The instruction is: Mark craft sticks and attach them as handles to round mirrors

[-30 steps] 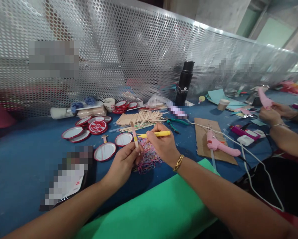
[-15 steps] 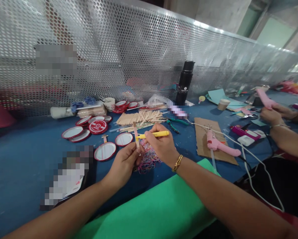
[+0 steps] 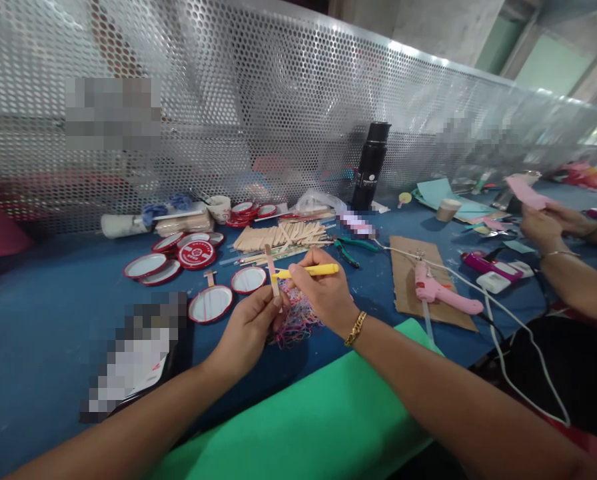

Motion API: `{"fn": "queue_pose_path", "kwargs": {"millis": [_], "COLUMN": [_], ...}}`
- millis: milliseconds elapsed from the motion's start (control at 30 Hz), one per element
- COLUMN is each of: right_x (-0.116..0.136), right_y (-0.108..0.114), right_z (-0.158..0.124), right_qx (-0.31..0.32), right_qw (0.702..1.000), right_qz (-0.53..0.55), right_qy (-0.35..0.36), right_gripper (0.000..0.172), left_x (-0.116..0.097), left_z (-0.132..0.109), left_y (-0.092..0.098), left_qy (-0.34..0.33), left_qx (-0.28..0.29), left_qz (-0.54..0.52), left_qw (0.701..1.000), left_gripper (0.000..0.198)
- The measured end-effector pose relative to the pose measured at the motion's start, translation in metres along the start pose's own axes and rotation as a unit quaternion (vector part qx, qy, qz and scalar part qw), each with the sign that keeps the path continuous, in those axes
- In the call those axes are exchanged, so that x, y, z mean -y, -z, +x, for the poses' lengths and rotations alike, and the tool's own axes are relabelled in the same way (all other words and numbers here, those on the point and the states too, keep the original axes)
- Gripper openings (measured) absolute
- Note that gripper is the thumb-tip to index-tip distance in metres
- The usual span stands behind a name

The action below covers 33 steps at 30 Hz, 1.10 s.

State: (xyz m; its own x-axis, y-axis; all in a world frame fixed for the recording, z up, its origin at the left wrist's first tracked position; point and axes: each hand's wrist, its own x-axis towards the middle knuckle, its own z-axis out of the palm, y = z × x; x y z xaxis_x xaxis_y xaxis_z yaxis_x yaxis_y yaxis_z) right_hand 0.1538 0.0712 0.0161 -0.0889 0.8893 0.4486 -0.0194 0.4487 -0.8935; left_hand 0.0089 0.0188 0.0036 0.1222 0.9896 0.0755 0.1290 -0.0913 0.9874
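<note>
Upright in my left hand [image 3: 252, 319] is a flat wooden craft stick [image 3: 270, 265], pinched near its lower end and partly coloured. My right hand [image 3: 323, 285] grips a yellow marker [image 3: 314, 270], whose tip touches the stick or sits right beside it. A tangle of multicoloured thread [image 3: 298, 319] lies on the table beneath my hands. Left of them are two red-rimmed jar lids, one nearer [image 3: 210, 305] and one farther [image 3: 248, 280]. A short coloured stick piece [image 3: 210, 277] pokes out behind the nearer lid.
A pile of craft sticks [image 3: 283, 235], teal pliers [image 3: 347, 252] and a black bottle [image 3: 371, 167] stand or lie behind my hands. On the right, a pink glue gun [image 3: 441, 293] rests on cardboard [image 3: 403, 280], with a white cord nearby. A co-worker's hands [image 3: 548, 227] hold pink paper.
My hands, the stick and the marker stay almost where they were. At the right, the co-worker's pink paper has shifted and tilted slightly.
</note>
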Motion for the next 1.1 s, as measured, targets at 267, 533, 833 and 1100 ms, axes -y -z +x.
{"fn": "queue_pose_path", "kwargs": {"millis": [267, 533, 833, 1100], "right_x": [-0.0012, -0.0002, -0.0009, 0.0009], "right_y": [0.0030, 0.0027, 0.0019, 0.0017], "right_z": [0.0005, 0.0009, 0.0005, -0.0004], "right_qx": [-0.014, -0.013, -0.007, -0.009], "right_qw": [1.000, 1.000, 1.000, 1.000], "right_qz": [0.012, 0.005, 0.001, 0.011], "right_qy": [-0.001, -0.009, 0.001, 0.002], "right_gripper": [0.020, 0.021, 0.021, 0.020], "left_x": [0.0002, -0.0012, 0.0003, -0.0004], "left_z": [0.0008, 0.0002, 0.0003, 0.0011], "left_y": [0.0014, 0.0011, 0.0012, 0.0009], "left_qy": [0.001, -0.019, -0.006, -0.007], "left_qx": [-0.004, -0.005, -0.002, -0.007], "left_qz": [0.002, 0.013, -0.004, -0.008], "left_qw": [1.000, 1.000, 1.000, 1.000], "left_gripper": [0.042, 0.039, 0.041, 0.040]}}
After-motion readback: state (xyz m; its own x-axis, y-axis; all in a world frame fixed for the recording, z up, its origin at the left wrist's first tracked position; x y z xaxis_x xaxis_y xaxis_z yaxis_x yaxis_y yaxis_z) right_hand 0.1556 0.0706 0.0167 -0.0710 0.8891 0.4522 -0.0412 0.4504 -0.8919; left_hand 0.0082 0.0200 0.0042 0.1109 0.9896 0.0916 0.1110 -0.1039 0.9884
